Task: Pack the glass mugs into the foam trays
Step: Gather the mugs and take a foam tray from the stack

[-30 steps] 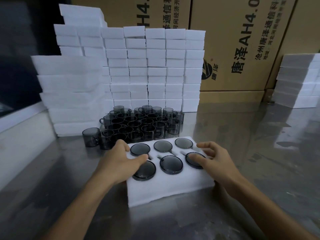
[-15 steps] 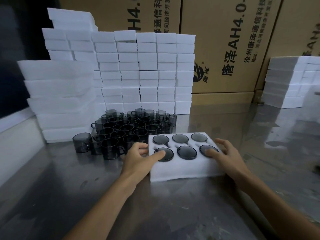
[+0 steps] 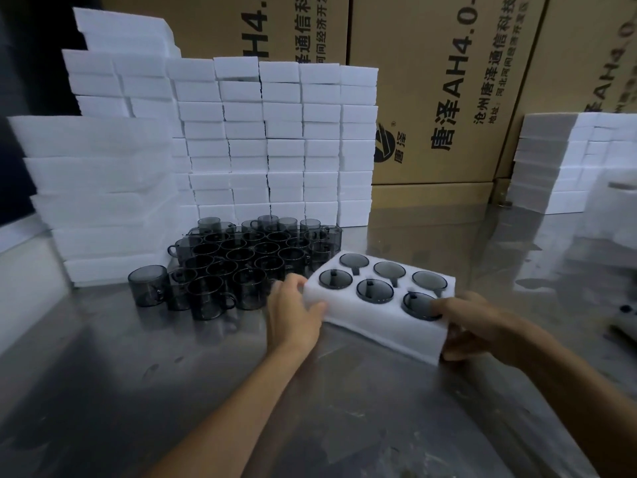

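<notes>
A white foam tray [image 3: 372, 326] holds several dark glass mugs [image 3: 374, 290] sunk in its round holes. It is tilted, its right end turned toward me. My left hand [image 3: 293, 312] grips the tray's left end, thumb on its top. My right hand [image 3: 479, 326] grips the right end, fingers over the top by the nearest mug and under the corner. A cluster of loose smoky glass mugs [image 3: 241, 263] stands on the steel table to the left of the tray.
Stacks of white foam trays [image 3: 275, 139] rise behind the mugs, with wider foam stacks [image 3: 100, 198] at left and another pile [image 3: 565, 163] at right. Cardboard boxes [image 3: 448, 88] line the back. The steel table [image 3: 172, 391] stretches toward me.
The full tray has moved right and turned, its right end swinging toward me. Both hands shifted from resting on top of it to gripping its two ends.
</notes>
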